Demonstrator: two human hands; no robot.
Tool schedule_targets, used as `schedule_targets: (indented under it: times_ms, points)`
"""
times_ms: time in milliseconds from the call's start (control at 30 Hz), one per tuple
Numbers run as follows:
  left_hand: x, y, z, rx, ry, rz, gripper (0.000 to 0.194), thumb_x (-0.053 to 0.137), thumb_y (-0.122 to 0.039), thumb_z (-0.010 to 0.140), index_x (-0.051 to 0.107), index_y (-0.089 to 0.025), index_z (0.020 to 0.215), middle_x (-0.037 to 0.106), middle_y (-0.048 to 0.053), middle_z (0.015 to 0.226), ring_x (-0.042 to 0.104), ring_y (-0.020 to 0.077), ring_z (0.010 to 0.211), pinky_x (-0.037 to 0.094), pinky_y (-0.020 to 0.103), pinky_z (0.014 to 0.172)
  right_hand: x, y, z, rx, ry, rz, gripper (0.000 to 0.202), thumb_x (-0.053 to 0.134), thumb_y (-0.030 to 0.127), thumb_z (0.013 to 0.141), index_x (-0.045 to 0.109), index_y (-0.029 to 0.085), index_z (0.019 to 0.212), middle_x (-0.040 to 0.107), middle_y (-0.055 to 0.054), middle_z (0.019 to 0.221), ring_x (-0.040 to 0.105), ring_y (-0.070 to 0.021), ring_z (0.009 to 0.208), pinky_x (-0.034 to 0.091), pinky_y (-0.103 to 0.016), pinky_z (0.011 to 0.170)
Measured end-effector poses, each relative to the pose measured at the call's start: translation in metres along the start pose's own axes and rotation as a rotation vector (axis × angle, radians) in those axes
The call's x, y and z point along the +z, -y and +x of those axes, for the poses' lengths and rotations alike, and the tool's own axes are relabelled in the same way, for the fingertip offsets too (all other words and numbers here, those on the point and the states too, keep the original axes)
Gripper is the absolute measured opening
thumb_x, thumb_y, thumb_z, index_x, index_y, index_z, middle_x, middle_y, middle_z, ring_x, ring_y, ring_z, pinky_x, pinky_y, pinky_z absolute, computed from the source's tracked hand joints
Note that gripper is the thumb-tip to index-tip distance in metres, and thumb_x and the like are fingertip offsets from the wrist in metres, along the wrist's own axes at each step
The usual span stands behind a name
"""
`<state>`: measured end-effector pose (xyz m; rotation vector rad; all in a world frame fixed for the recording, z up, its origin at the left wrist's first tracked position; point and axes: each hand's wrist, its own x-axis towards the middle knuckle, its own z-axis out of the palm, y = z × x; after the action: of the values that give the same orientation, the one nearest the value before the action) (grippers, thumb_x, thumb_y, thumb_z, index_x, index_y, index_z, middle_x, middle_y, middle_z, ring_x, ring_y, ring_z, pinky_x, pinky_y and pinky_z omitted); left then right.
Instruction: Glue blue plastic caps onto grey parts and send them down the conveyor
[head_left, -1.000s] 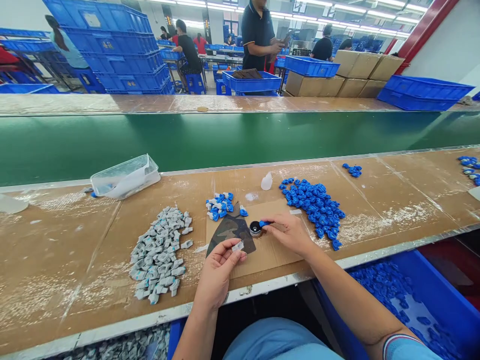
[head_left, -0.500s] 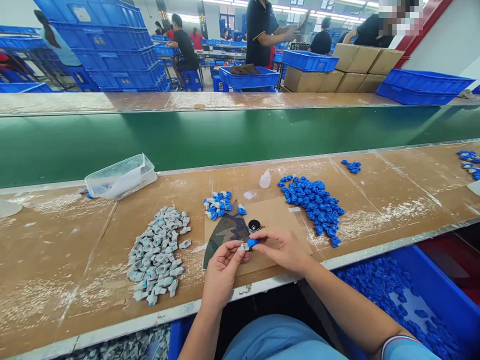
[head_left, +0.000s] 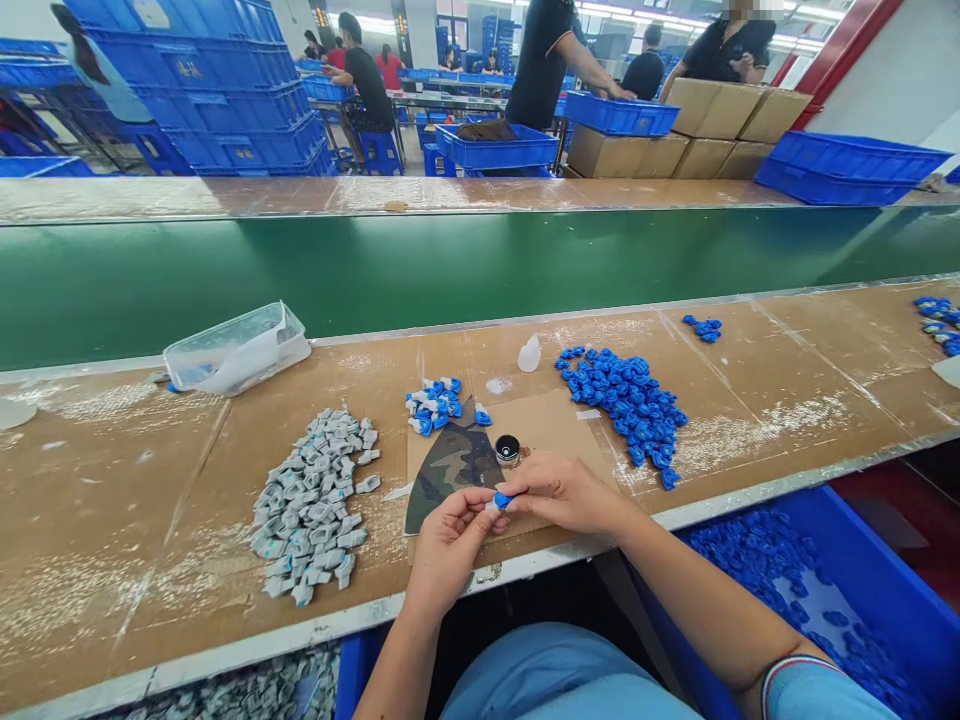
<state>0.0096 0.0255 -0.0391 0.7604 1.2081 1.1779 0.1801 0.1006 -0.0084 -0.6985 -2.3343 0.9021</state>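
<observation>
From afar, my left grip (head_left: pixel 452 532) pinches a grey piece (head_left: pixel 492 507), my right grip (head_left: pixel 564 492) a blue piece (head_left: pixel 502 499); seemingly joined cluster (head_left: pixel 433 406) small, grey pile (head_left: pixel 311 505) and blue pile (head_left: pixel 628 405) remain.

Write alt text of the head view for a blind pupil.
A person's left hand and right hand hold a pale piece and a blue piece together over a workbench. Grey pieces lie heaped to the left, blue pieces to the right, and a round black container stands just beyond the hands.
</observation>
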Motion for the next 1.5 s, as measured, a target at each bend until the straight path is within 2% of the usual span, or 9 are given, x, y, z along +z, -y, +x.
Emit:
schedule_targets:
  times_ms: [400,533,667,767,967,1133,1267,1400,1500]
  points:
    - [0.003,-0.005,0.001,-0.005,-0.045,0.027,0.034,0.077,-0.043,0.063,0.068,-0.015,0.081,0.07,0.002,0.065,0.063,0.0127,0.06,0.054,0.026,0.066,0.032,-0.007,-0.012,0.131,-0.249,0.181,0.019,0.064,0.035,0.085,0.076,0.02,0.091,0.076,-0.005,0.084,0.069,-0.0154,0.073,0.055,-0.026,0.067]
    - [-0.003,-0.014,0.005,0.006,-0.104,0.123,0.043,0.078,-0.049,0.057,0.067,-0.015,0.081,0.071,0.003,0.07,0.064,0.014,0.061,0.056,0.029,0.065,0.01,-0.012,-0.023,0.108,-0.252,0.008,0.019,0.062,0.029,0.086,0.073,0.021,0.1,0.075,-0.005,0.096,0.069,-0.017,0.085,0.055,-0.029,0.078]
    - [-0.023,-0.028,0.022,0.072,-0.266,0.218,0.049,0.079,-0.052,0.048,0.064,-0.016,0.077,0.069,0.002,0.064,0.064,0.0157,0.058,0.056,0.03,0.06,-0.029,-0.029,-0.04,0.339,-0.447,-0.337,0.017,0.056,0.02,0.087,0.072,0.021,0.094,0.075,-0.005,0.089,0.069,-0.0181,0.08,0.055,-0.03,0.074]
    - [-0.038,-0.038,0.041,0.109,-0.361,0.303,0.044,0.077,-0.048,0.048,0.062,-0.017,0.074,0.066,0.0,0.059,0.063,0.0169,0.055,0.054,0.03,0.056,-0.05,-0.045,-0.048,0.462,-0.466,-0.54,0.021,0.054,0.014,0.085,0.071,0.022,0.094,0.074,-0.005,0.091,0.068,-0.0198,0.082,0.054,-0.033,0.076]
    - [-0.044,-0.048,0.067,0.135,-0.486,0.296,0.021,0.065,-0.03,0.063,0.058,-0.018,0.079,0.066,0.002,0.065,0.063,0.0162,0.057,0.054,0.031,0.059,-0.051,-0.063,-0.046,0.524,-0.364,-0.66,0.029,0.054,0.011,0.082,0.068,0.02,0.105,0.07,-0.008,0.101,0.067,-0.0199,0.083,0.054,-0.031,0.075]
    - [-0.063,-0.049,0.053,0.232,-0.593,0.425,0.024,0.054,-0.027,0.071,0.06,-0.016,0.092,0.07,0.007,0.082,0.065,0.018,0.065,0.054,0.033,0.064,-0.047,-0.074,-0.044,0.601,-0.324,-0.775,0.023,0.054,0.016,0.082,0.069,0.021,0.098,0.066,-0.007,0.089,0.063,-0.0197,0.07,0.05,-0.03,0.065]
    - [-0.09,-0.048,0.026,0.29,-0.713,0.788,0.021,0.052,-0.028,0.074,0.064,-0.019,0.088,0.07,0.007,0.084,0.065,0.0223,0.075,0.051,0.039,0.076,-0.047,-0.076,-0.041,0.64,-0.286,-0.833,0.022,0.053,0.019,0.082,0.068,0.021,0.099,0.062,-0.006,0.078,0.06,-0.0208,0.066,0.045,-0.029,0.059]
    - [-0.101,-0.047,0.008,0.282,-0.609,1.198,0.017,0.057,-0.025,0.07,0.067,-0.021,0.084,0.072,0.008,0.087,0.061,0.0274,0.086,0.045,0.043,0.085,-0.048,-0.076,-0.037,0.666,-0.288,-0.838,0.018,0.054,0.02,0.081,0.066,0.02,0.094,0.059,-0.006,0.074,0.058,-0.0222,0.065,0.043,-0.03,0.058]
    - [-0.101,-0.045,0.007,0.328,-0.524,1.299,0.017,0.054,-0.02,0.072,0.068,-0.023,0.083,0.073,0.007,0.089,0.059,0.0274,0.086,0.043,0.042,0.084,-0.05,-0.077,-0.036,0.627,-0.35,-0.77,0.016,0.054,0.022,0.078,0.064,0.02,0.091,0.057,-0.004,0.069,0.057,-0.0222,0.064,0.044,-0.031,0.059]
